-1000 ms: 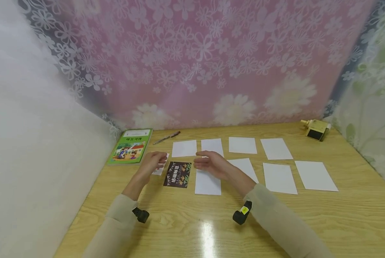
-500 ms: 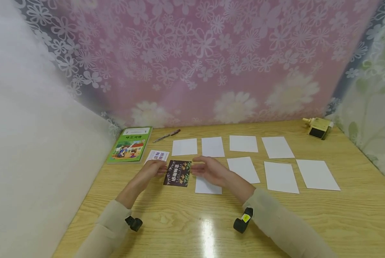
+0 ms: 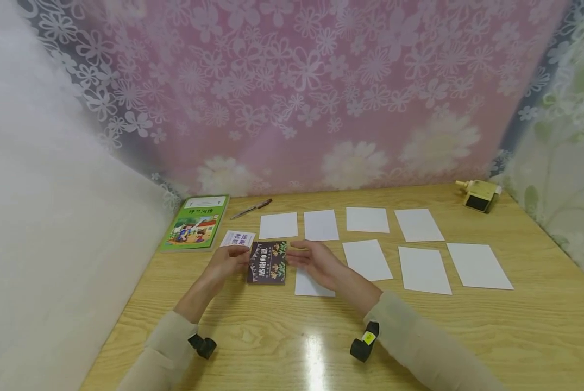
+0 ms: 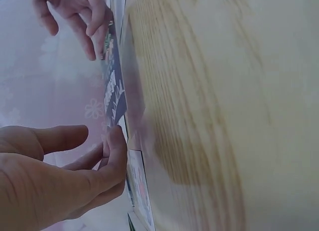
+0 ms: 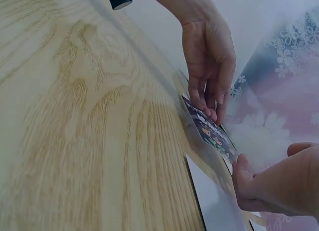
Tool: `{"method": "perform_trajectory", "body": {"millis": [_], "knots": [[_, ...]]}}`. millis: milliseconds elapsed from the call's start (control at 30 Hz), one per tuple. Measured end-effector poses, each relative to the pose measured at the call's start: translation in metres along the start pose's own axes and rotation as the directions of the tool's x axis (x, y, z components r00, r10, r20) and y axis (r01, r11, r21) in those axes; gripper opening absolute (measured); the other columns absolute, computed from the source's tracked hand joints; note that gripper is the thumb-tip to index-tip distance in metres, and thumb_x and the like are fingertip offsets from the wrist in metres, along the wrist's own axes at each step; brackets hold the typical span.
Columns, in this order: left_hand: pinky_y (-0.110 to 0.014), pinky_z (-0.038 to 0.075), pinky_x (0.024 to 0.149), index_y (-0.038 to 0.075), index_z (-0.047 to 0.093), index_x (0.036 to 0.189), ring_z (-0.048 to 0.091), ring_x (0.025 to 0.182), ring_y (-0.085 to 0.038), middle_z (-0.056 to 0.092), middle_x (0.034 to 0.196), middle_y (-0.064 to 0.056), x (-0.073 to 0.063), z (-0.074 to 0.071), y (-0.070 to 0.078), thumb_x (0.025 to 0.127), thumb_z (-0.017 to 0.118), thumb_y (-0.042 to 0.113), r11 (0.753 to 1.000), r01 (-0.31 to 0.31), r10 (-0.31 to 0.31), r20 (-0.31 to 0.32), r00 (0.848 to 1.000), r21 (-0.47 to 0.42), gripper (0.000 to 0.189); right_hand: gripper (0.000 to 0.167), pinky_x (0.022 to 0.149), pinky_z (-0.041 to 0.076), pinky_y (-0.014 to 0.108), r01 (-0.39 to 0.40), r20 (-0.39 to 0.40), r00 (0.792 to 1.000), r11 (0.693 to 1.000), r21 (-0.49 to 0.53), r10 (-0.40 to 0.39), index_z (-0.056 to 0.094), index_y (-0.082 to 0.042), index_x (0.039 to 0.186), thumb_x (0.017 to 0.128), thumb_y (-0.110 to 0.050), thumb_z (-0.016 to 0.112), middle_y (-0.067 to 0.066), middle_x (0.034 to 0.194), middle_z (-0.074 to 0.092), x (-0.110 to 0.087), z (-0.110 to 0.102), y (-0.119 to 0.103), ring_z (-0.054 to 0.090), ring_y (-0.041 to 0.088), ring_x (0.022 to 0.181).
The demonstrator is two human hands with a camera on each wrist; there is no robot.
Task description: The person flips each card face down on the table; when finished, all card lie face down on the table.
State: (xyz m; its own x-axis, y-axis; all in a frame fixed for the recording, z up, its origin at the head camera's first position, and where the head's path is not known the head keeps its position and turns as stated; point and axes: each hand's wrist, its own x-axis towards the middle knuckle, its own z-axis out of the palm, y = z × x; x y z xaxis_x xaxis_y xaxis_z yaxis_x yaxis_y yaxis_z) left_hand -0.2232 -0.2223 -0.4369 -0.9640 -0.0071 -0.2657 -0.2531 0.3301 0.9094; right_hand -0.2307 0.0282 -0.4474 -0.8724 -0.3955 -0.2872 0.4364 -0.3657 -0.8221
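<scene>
A dark greeting card with white lettering and a leafy print lies between my two hands in the head view. At its left edge are the fingertips of my left hand, with the thumb standing apart from the card in the left wrist view. My right hand has its fingers at the opposite edge, thumb raised, over part of a white card. A shadow shows beneath the dark card in the left wrist view. Behind the left hand, a white card with purple lettering is partly covered.
Several blank white cards form two rows to the right. A green picture book lies at the back left, beside a pen. At the back right stands a small yellow device with a dark panel. A flowered curtain hangs behind the table.
My left hand has moved down and left, uncovering part of the purple-lettered card. The right hand has shifted slightly left and down toward the dark card's right edge.
</scene>
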Motion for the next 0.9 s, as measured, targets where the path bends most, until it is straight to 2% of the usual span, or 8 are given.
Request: {"method": "perform_trajectory", "body": {"millis": [67, 167, 267, 400, 567, 700, 800, 900], "knots": [[-0.042, 0.057, 0.098, -0.010, 0.060, 0.136, 0.065, 0.111, -0.033, 0.060, 0.127, -0.028, 0.000, 0.000, -0.001, 0.104, 0.058, 0.003, 1.000, -0.016, 0.016, -0.011, 1.000, 0.014, 0.035, 0.049, 0.121, 0.039, 0.047, 0.027, -0.015, 1.000, 0.999, -0.040, -0.028, 0.037, 0.015, 0.150, 0.109, -0.009, 0.045, 0.036, 0.151, 0.042, 0.001, 0.002, 0.002, 0.047, 0.045, 0.140], [-0.041, 0.058, 0.096, -0.009, 0.062, 0.134, 0.065, 0.105, -0.029, 0.063, 0.123, -0.025, 0.000, 0.001, -0.003, 0.101, 0.059, -0.001, 0.999, -0.031, 0.031, -0.031, 0.999, 0.015, 0.033, 0.043, 0.114, 0.046, 0.044, 0.072, -0.051, 0.995, 0.987, -0.146, -0.080, 0.046, 0.014, 0.145, 0.105, -0.001, 0.050, 0.032, 0.143, 0.051, 0.003, 0.007, 0.005, 0.060, 0.034, 0.123], [-0.039, 0.060, 0.092, -0.008, 0.064, 0.131, 0.065, 0.099, -0.025, 0.065, 0.117, -0.022, -0.001, 0.003, -0.005, 0.098, 0.062, -0.004, 1.000, -0.030, 0.029, -0.057, 0.998, -0.007, 0.034, 0.041, 0.103, 0.055, 0.039, 0.131, -0.084, 0.984, 0.951, -0.279, -0.160, 0.056, 0.009, 0.140, 0.100, 0.005, 0.058, 0.025, 0.130, 0.061, 0.004, 0.012, 0.010, 0.064, 0.022, 0.106], [-0.037, 0.061, 0.088, -0.008, 0.062, 0.130, 0.064, 0.092, -0.020, 0.063, 0.114, -0.020, -0.002, 0.003, -0.007, 0.097, 0.065, -0.006, 0.997, -0.030, 0.024, -0.079, 0.997, -0.070, 0.033, 0.042, 0.094, 0.057, 0.038, 0.179, -0.094, 0.968, 0.900, -0.397, -0.234, 0.064, 0.001, 0.136, 0.095, 0.005, 0.066, 0.020, 0.119, 0.065, 0.006, 0.014, 0.015, 0.064, 0.021, 0.101], [-0.035, 0.062, 0.085, -0.008, 0.058, 0.126, 0.063, 0.090, -0.019, 0.061, 0.114, -0.019, -0.003, -0.001, -0.011, 0.095, 0.066, -0.008, 0.987, -0.069, 0.061, -0.063, 0.996, -0.142, 0.032, 0.040, 0.087, 0.059, 0.035, 0.203, -0.099, 0.959, 0.888, -0.413, -0.266, 0.067, 0.000, 0.130, 0.091, 0.008, 0.067, 0.019, 0.116, 0.066, 0.006, 0.017, 0.017, 0.065, 0.020, 0.096], [-0.037, 0.061, 0.090, -0.005, 0.058, 0.116, 0.063, 0.091, -0.017, 0.062, 0.106, -0.013, -0.004, -0.006, -0.014, 0.093, 0.069, -0.009, 0.970, -0.111, 0.108, -0.023, 0.994, -0.214, 0.025, 0.033, 0.085, 0.060, 0.032, 0.228, -0.088, 0.954, 0.885, -0.405, -0.286, 0.070, 0.003, 0.120, 0.089, 0.013, 0.065, 0.014, 0.109, 0.066, 0.006, 0.020, 0.015, 0.064, 0.019, 0.094], [-0.044, 0.059, 0.095, -0.002, 0.058, 0.106, 0.064, 0.093, -0.020, 0.061, 0.099, -0.009, -0.005, -0.009, -0.015, 0.094, 0.069, -0.007, 0.959, -0.138, 0.145, 0.012, 0.989, -0.246, 0.017, 0.027, 0.090, 0.060, 0.036, 0.242, -0.081, 0.950, 0.878, -0.413, -0.300, 0.071, 0.003, 0.115, 0.091, 0.013, 0.065, 0.013, 0.107, 0.066, 0.004, 0.022, 0.014, 0.065, 0.020, 0.095], [-0.049, 0.056, 0.101, 0.000, 0.060, 0.102, 0.066, 0.098, -0.025, 0.062, 0.097, -0.007, -0.007, -0.011, -0.016, 0.096, 0.068, -0.004, 0.961, -0.138, 0.150, 0.032, 0.988, -0.240, 0.010, 0.021, 0.099, 0.056, 0.043, 0.235, -0.093, 0.949, 0.874, -0.425, -0.301, 0.073, 0.001, 0.111, 0.093, 0.009, 0.066, 0.011, 0.108, 0.067, 0.003, 0.023, 0.012, 0.064, 0.021, 0.098]]}}
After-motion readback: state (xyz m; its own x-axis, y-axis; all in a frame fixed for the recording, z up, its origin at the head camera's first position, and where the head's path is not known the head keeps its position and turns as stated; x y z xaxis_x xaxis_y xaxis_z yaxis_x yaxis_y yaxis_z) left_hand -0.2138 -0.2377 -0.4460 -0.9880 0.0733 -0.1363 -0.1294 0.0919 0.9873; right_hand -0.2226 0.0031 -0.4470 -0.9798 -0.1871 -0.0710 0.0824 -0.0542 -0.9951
